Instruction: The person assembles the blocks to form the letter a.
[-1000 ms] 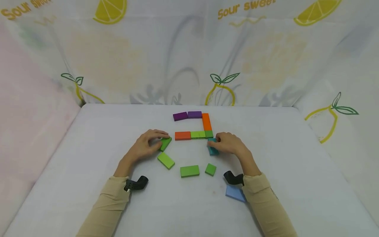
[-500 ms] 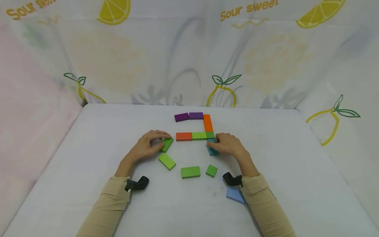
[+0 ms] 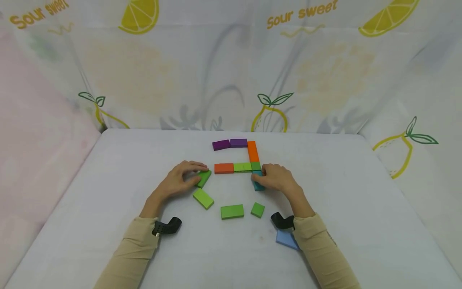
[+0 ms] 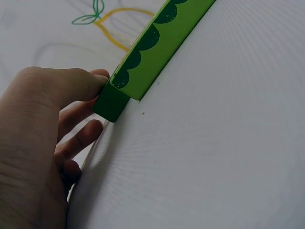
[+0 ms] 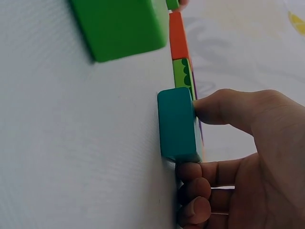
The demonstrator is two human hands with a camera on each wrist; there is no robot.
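- Teal block (image 5: pixel 175 124) has swung slightly over the last second, its near end drawn further in below the small green square (image 3: pixel 255 165); the slanted green block (image 3: pixel 205 177) has slid a touch nearer the red-orange block (image 3: pixel 223 168).
- My right hand (image 3: pixel 278 176) holds the teal block in a narrow pinch of thumb and fingers; it lies on the white table (image 3: pixel 231 261), its far end touching the small green square or just beside it, I can't tell which.
- My left hand (image 3: pixel 179 176) pinches the slanted green block, just as narrowly; a small gap parts it from the red-orange block.
- At its near end sits a lime block (image 3: pixel 203 198), touching or nearly so.
- Red-orange block, pale green block (image 3: pixel 242 167) and small green square form a row; an orange block (image 3: pixel 253 151) runs from the square to a violet block (image 3: pixel 238 143), beside a dark purple block (image 3: pixel 221 145).
- Nearer me lie a green rectangle (image 3: pixel 232 212) and a loose green square (image 3: pixel 258 210), apart; my right sleeve (image 3: pixel 323 249) partly hides a blue block (image 3: pixel 286 239).
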